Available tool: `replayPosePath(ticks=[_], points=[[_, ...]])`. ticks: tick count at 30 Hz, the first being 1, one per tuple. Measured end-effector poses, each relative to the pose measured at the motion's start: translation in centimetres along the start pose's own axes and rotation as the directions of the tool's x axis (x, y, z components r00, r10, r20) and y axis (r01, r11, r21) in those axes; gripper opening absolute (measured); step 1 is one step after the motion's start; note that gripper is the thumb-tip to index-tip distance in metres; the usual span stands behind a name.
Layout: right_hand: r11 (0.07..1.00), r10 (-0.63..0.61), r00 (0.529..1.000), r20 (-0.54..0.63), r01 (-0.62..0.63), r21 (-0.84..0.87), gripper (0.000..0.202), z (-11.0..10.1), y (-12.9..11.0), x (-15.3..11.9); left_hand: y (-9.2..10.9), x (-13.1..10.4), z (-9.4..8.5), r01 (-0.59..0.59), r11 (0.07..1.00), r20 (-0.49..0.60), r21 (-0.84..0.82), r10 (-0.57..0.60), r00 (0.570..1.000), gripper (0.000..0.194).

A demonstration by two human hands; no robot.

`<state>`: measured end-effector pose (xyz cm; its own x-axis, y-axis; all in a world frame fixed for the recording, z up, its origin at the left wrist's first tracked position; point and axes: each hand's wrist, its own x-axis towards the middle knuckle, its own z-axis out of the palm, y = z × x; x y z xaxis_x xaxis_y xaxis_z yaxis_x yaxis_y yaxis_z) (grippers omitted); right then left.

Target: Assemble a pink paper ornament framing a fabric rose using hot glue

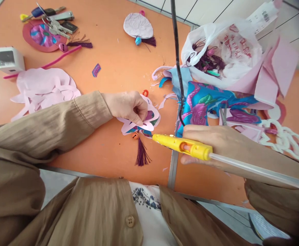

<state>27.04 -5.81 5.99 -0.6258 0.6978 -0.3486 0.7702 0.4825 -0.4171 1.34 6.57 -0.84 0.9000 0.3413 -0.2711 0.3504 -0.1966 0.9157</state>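
Note:
My right hand (221, 138) is wrapped round a yellow hot glue gun (171, 143), with a long clear glue stick (254, 171) coming out of its back. The gun's nozzle points left, close to the lower right edge of a flower-shaped ornament. My left hand (129, 106) pinches a pink paper cut-out (127, 127) that lies over the ornament's patterned fabric (147, 132). From the ornament hang an orange bell (135, 136) and a dark purple tassel (142, 153). A red loop (145, 93) sticks out at its top. My left fingertips partly hide the ornament's middle.
A black cord (177, 61) runs down to the gun. Pink paper cut-outs (45, 85) lie left, below keys (57, 25) and a white cube (10, 59). A finished-looking ornament (138, 25) lies at the back. Right are a plastic bag (236, 51), blue fabric (198, 106) and scissors (223, 115).

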Motion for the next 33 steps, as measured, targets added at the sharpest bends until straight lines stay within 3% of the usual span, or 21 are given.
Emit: replayPosePath(ticks=[9, 17, 29, 33], points=[[1.000, 0.011, 0.999, -0.037, -0.011, -0.002, 0.054, 0.26, -0.31, 0.60, 0.51, -0.06, 0.07, 0.037, 0.999, -0.004, 0.021, -0.037, 0.999, 0.016], [0.990, 0.110, 0.994, 0.004, -0.110, 0.089, 0.066, -0.45, -0.76, 0.44, 0.14, -0.06, 0.09, 0.020, 0.999, 0.021, -0.034, -0.019, 1.000, 0.018], [0.981, 0.114, 0.993, 0.038, -0.119, 0.154, 0.065, -0.02, -0.62, 0.53, 0.16, -0.07, 0.01, -0.003, 1.000, -0.002, -0.024, 0.003, 1.000, 0.019], [0.949, 0.129, 0.992, -0.002, -0.123, 0.290, 0.058, -0.17, -0.68, 0.12, 0.06, -0.02, -0.06, -0.016, 1.000, -0.005, -0.026, 0.015, 1.000, 0.018]])
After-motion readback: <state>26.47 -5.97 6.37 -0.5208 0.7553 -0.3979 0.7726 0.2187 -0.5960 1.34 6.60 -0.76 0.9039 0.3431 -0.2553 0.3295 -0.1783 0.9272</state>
